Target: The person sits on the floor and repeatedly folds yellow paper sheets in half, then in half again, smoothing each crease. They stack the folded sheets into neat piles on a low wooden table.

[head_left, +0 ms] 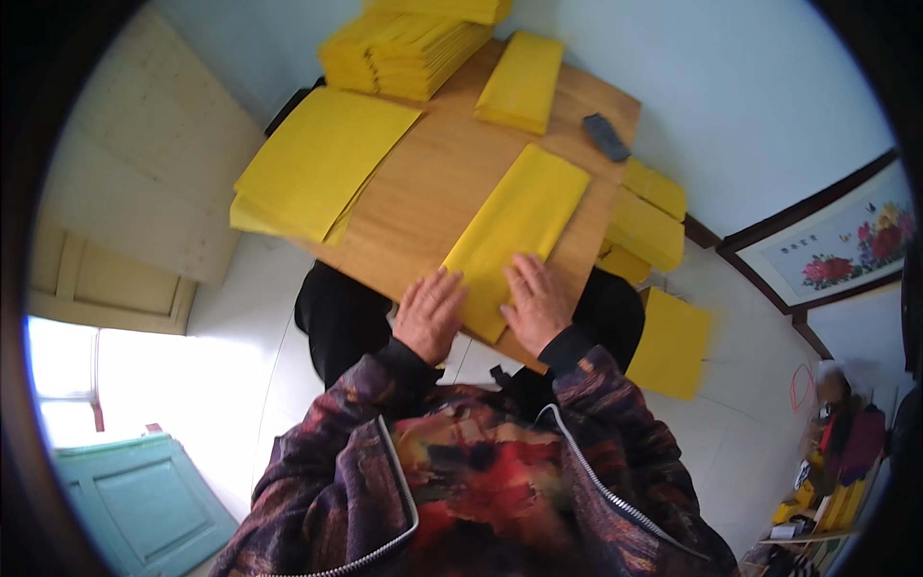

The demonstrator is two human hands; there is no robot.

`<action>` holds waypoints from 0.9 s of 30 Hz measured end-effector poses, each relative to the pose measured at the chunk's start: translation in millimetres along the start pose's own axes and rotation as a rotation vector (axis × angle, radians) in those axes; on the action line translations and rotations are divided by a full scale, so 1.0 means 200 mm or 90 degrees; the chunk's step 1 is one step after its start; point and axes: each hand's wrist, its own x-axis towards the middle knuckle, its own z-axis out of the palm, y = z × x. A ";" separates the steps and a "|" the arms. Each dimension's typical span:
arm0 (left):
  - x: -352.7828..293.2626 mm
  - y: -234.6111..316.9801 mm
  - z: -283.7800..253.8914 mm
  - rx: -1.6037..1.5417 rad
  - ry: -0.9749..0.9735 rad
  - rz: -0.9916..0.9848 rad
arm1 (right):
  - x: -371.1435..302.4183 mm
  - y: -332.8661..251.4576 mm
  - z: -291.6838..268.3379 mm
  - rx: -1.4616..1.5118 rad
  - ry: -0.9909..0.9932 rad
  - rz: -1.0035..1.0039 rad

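Observation:
A long folded sheet of yellow paper (519,212) lies slantwise on the wooden table (413,202), its near end at the table's front edge. My left hand (430,313) rests at the sheet's left edge, palm down with fingers stretched out. On the right edge lies my right hand (535,301), fingers extended and somewhat spread. Neither hand grips anything. To the left is a flat pile of unfolded yellow sheets (322,163), its lower edges slightly fanned.
Tall stacks of folded yellow paper (404,53) stand at the far left, with a smaller folded stack (522,82) beside them. A dark grey block (606,137) sits near the right edge. More yellow bundles (646,216) and a yellow sheet (670,343) are right of the table, lower down.

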 end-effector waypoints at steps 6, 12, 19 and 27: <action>0.08 0.08 0.03 0.063 -0.185 0.069 | 0.00 -0.02 -0.04 -0.008 -0.010 0.017; 0.08 0.07 0.04 0.044 -0.207 0.082 | 0.11 0.09 -0.05 0.015 0.043 0.014; 0.08 0.08 0.04 0.055 -0.223 0.071 | 0.42 0.51 -0.02 0.040 0.233 0.201; 0.06 0.06 0.04 0.031 -0.174 0.097 | 0.54 0.63 -0.05 -0.079 -0.019 0.272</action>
